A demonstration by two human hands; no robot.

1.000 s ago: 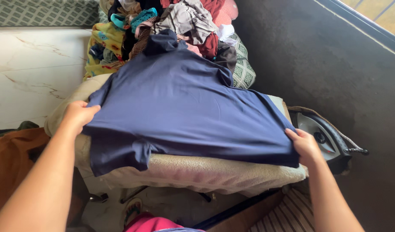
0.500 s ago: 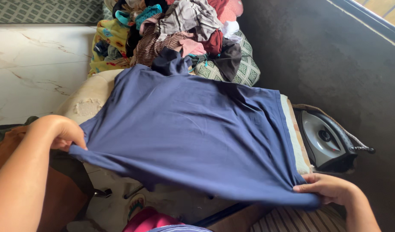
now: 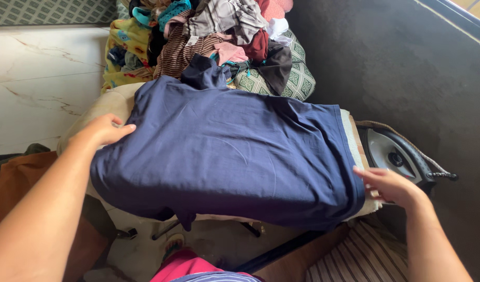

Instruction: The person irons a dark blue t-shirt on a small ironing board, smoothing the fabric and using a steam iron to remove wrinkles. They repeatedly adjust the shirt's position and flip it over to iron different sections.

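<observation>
A navy blue shirt (image 3: 235,151) lies spread flat over a padded ironing board (image 3: 112,102), its near edge hanging over the front. My left hand (image 3: 101,130) rests on the shirt's left edge with the fingers flat, gripping nothing. At the shirt's right end, my right hand (image 3: 389,185) hovers with fingers spread, just off the cloth. An electric iron (image 3: 399,156) lies on the board's right end, just beyond my right hand.
A heap of mixed clothes (image 3: 208,36) is piled on a green patterned cushion (image 3: 295,78) past the board's far end. A dark wall (image 3: 407,68) runs along the right. White marble floor (image 3: 36,83) lies to the left, an orange cloth (image 3: 15,188) at lower left.
Both hands pulled the shirt toward me while gripping its corners, then laid it down on the board and let go. The shirt now lies smoother and shifted rightward.
</observation>
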